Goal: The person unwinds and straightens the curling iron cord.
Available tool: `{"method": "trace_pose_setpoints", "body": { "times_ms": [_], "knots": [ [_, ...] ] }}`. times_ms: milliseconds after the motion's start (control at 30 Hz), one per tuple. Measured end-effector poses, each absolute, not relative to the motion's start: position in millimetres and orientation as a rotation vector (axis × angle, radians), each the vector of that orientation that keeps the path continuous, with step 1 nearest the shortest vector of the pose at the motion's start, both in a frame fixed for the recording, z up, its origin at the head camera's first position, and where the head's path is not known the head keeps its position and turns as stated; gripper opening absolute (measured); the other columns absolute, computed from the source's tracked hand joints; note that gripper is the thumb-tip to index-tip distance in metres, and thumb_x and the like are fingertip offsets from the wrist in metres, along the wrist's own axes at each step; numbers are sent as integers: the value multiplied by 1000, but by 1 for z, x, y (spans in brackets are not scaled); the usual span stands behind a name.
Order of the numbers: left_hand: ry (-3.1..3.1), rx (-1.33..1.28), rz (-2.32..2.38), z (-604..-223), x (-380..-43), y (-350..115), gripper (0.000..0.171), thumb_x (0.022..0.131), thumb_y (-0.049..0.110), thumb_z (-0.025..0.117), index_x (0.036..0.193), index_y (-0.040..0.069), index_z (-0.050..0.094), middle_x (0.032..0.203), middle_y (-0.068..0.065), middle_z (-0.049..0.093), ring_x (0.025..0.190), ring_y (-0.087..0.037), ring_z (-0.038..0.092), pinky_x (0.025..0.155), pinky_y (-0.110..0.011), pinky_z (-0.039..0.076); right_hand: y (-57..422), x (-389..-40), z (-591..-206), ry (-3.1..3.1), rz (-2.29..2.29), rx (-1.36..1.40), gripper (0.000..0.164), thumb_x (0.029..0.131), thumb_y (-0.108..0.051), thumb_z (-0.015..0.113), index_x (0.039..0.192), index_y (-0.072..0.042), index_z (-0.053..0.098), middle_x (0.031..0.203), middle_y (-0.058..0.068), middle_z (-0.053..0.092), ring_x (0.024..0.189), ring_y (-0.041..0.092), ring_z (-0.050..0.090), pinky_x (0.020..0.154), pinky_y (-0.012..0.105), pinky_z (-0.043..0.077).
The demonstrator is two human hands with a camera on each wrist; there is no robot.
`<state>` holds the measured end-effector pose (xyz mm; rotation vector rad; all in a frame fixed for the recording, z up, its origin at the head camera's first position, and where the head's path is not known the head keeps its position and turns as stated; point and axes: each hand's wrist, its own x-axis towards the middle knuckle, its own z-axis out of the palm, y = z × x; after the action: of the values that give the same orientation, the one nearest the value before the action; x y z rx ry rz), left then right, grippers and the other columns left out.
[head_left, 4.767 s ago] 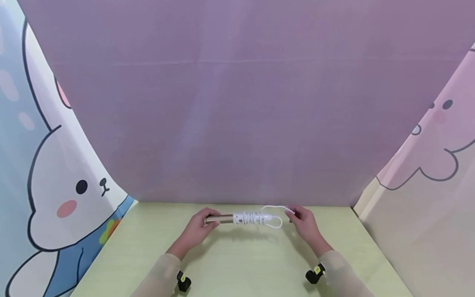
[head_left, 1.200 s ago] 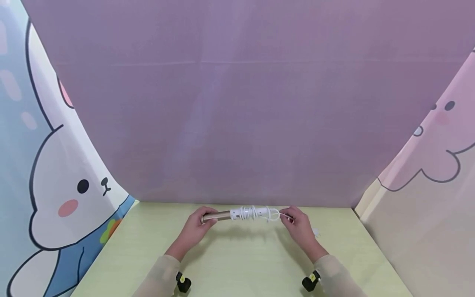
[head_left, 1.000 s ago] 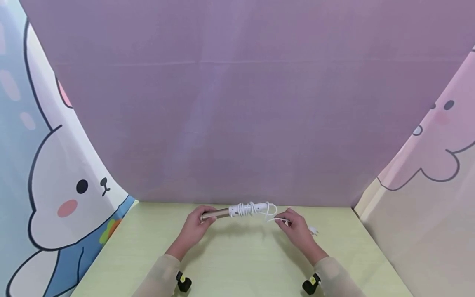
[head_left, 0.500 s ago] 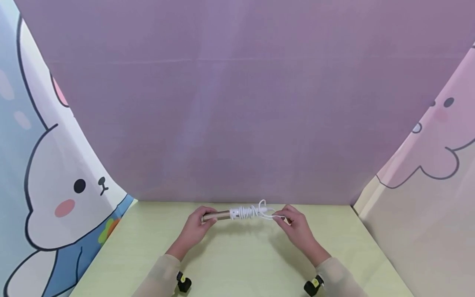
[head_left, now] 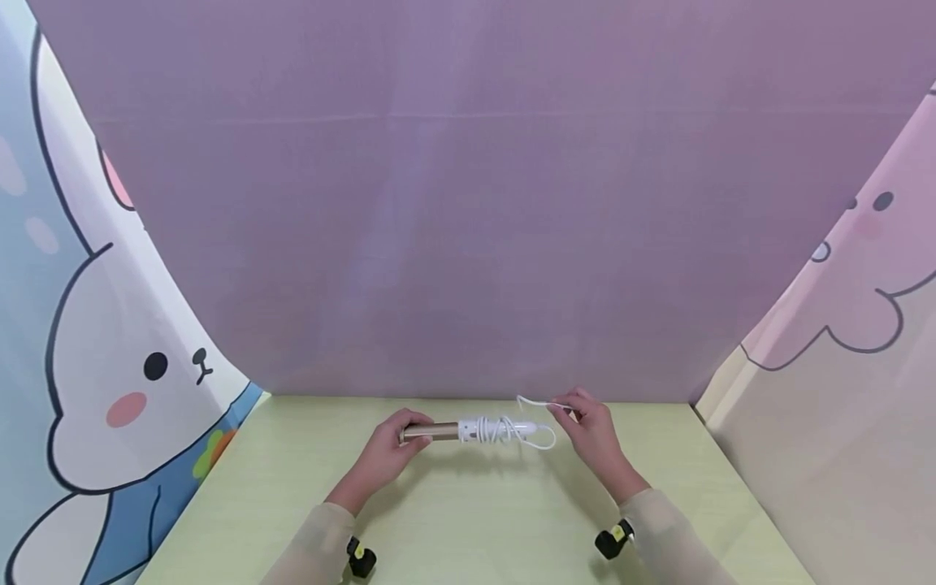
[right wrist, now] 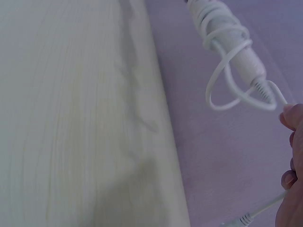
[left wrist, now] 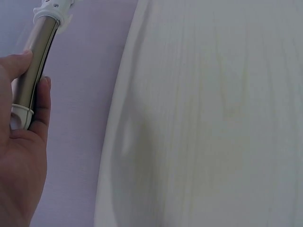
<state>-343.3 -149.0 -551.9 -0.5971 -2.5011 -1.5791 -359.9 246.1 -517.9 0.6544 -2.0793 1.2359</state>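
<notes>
A curling iron with a gold barrel [head_left: 442,431] and white handle [right wrist: 246,61] is held level above the table in the head view. My left hand [head_left: 391,448] grips the barrel end, thumb on the near side, also seen in the left wrist view, where the barrel [left wrist: 34,71] ends in a pale tip [left wrist: 21,116]. White cord [head_left: 504,431] winds in loose coils round the handle, and a loop hangs at its right end. My right hand [head_left: 595,431] pinches the cord's free stretch [head_left: 536,401], up and right of the handle. In the right wrist view, the plug end [right wrist: 241,220] hangs below that hand.
A pale wood-grain table [head_left: 468,528] lies beneath both hands. A purple cloth [head_left: 468,244] stands at its back edge, with cartoon-printed curtains on the left [head_left: 110,366] and right [head_left: 863,325]. Black wrist cameras [head_left: 361,561] sit at both sleeves.
My right hand, still pinching the cord, has passed from the handle's near side up to its far side. The curling iron has levelled and shifted slightly right; my left hand keeps its grip.
</notes>
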Motion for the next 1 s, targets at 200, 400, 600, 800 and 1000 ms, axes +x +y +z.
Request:
{"method": "trace_pose_setpoints", "body": {
  "times_ms": [200, 400, 600, 800, 1000],
  "knots": [
    [-2482, -590, -1617, -550, -343, -149, 24, 104, 15, 80, 127, 19, 76, 119, -1, 71, 101, -30, 63, 83, -33, 52, 253, -364, -529, -2203, 1149, 607, 12, 91, 6, 87, 96, -4, 84, 86, -3, 66, 76, 6, 55, 67, 19, 47],
    [-2461, -568, -1641, -548, -343, -149, 25, 104, 16, 80, 128, 18, 76, 117, -2, 71, 97, -29, 62, 81, -32, 51, 260, -363, -541, -2278, 1135, 627, 13, 91, 6, 87, 97, -5, 85, 84, -8, 60, 74, 7, 50, 63, 24, 43],
    [-2439, -542, -1668, -547, -343, -149, 24, 106, 18, 79, 129, 20, 75, 118, -2, 70, 98, -30, 62, 80, -32, 52, 260, -361, -552, -2327, 1164, 666, 16, 90, 10, 86, 94, -5, 85, 86, -9, 64, 77, 6, 56, 64, 22, 44],
    [-2421, -486, -1640, -546, -344, -149, 26, 106, 18, 78, 131, 18, 74, 121, -1, 70, 99, -21, 63, 83, -32, 53, 253, -353, -558, -2352, 1163, 812, 9, 93, 3, 86, 95, -5, 85, 87, -6, 65, 78, 5, 56, 63, 23, 45],
    [-2422, -417, -1567, -546, -347, -150, 26, 105, 17, 79, 130, 13, 75, 121, -4, 71, 99, -20, 63, 85, -35, 53, 245, -340, -553, -2387, 1217, 918, 6, 96, -4, 85, 98, -10, 85, 91, -9, 66, 79, 5, 56, 65, 24, 47]
  ]
}}
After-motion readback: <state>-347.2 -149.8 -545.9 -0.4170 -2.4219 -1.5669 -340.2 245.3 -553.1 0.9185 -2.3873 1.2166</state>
